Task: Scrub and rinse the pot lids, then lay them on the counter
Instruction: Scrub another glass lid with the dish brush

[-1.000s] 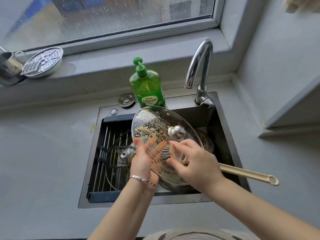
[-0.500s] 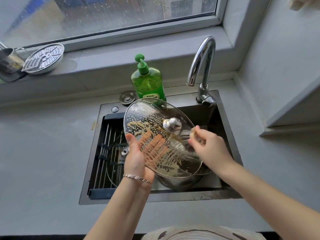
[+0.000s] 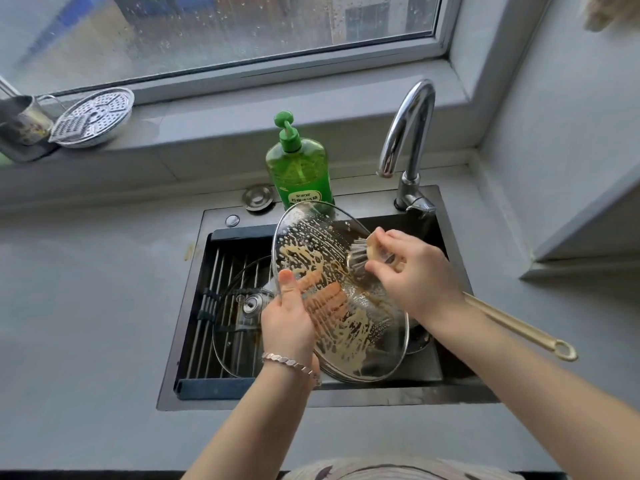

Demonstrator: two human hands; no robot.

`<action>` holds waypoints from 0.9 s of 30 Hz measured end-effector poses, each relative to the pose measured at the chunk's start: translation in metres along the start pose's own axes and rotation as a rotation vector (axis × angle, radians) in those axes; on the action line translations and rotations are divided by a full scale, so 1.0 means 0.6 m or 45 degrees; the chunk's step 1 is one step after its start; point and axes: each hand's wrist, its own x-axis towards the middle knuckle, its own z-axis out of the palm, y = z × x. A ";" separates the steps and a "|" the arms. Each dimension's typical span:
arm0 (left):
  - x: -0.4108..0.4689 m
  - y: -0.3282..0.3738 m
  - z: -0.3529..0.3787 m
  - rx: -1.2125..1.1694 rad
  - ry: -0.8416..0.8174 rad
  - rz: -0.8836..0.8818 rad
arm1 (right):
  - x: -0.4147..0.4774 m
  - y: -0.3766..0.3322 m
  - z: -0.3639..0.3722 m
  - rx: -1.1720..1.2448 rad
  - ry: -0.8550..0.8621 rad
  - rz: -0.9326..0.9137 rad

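The left hand [image 3: 287, 317] is holding the lid [image 3: 367, 341] tilted over the sink [image 3: 187, 306], in the same grip as in the frame before. The thumb is pressing on the near face at the rim. The four fingers are lying a little apart behind the glass and are showing through the foam.

The right hand [image 3: 415, 271] is pinching the head of the brush [image 3: 362, 252] with curled fingers, the thumb under it and the index finger on top. Half a second ago this hand was sitting lower, at the lid's right rim, and the knob was showing clearly just beyond its fingertips. Now the bristles are lying on the glass where the knob was, and I cannot make the knob out any more. A gold handle [image 3: 519, 327] is now sticking out to the right from behind the right wrist; before, it was out of sight.

The pot [image 3: 419, 339] is sitting under the lid, and only a sliver of it is showing below the right wrist. A second lid [image 3: 235, 334] is resting on the rack [image 3: 221, 268] in the sink, just left of the left thumb. Its right part is being covered by the left hand and the held lid. The bottle [image 3: 299, 171] is standing beyond the fingertips of both hands, and the lid's far rim is cutting off its foot. The tap [image 3: 408, 133] is rising beyond the right fingers. The bristles are blurred.
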 end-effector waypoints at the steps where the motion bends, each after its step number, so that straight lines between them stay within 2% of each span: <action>1: -0.001 0.002 -0.001 0.000 0.016 0.012 | 0.007 0.002 -0.003 0.026 -0.031 0.085; 4: -0.002 0.004 -0.007 -0.006 0.067 0.015 | 0.003 0.014 -0.010 0.082 -0.109 0.278; 5: -0.003 0.002 -0.007 -0.016 0.070 0.006 | -0.007 0.012 -0.009 0.051 -0.116 0.237; 8: -0.009 -0.005 0.000 -0.019 0.061 -0.014 | -0.043 -0.002 0.004 -0.228 -0.111 -0.127; 10: -0.014 -0.009 0.007 0.025 0.047 0.032 | -0.032 -0.002 0.005 -0.372 -0.109 -0.177; 12: -0.017 -0.010 0.008 0.073 0.028 0.100 | -0.005 0.007 0.000 -0.348 -0.182 0.019; 14: -0.017 -0.006 0.003 0.098 0.020 0.140 | 0.013 0.019 -0.008 -0.130 -0.309 0.281; 17: -0.010 -0.003 -0.007 0.049 0.040 0.108 | 0.003 0.030 -0.017 0.177 -0.284 0.469; 19: -0.008 -0.007 -0.008 0.038 0.051 0.081 | -0.027 0.030 -0.014 0.140 -0.134 0.383; 21: -0.011 -0.012 -0.002 0.079 0.049 0.098 | -0.053 0.020 -0.004 -0.124 0.007 0.063; 23: -0.017 -0.017 0.007 0.130 0.024 0.141 | -0.059 0.022 0.012 -0.419 -0.002 -0.216; 25: -0.021 -0.015 0.013 0.148 -0.006 0.192 | -0.039 0.027 0.015 -0.492 -0.023 -0.198; 27: -0.022 -0.010 0.012 0.158 -0.007 0.242 | -0.015 0.033 0.009 -0.258 -0.093 0.089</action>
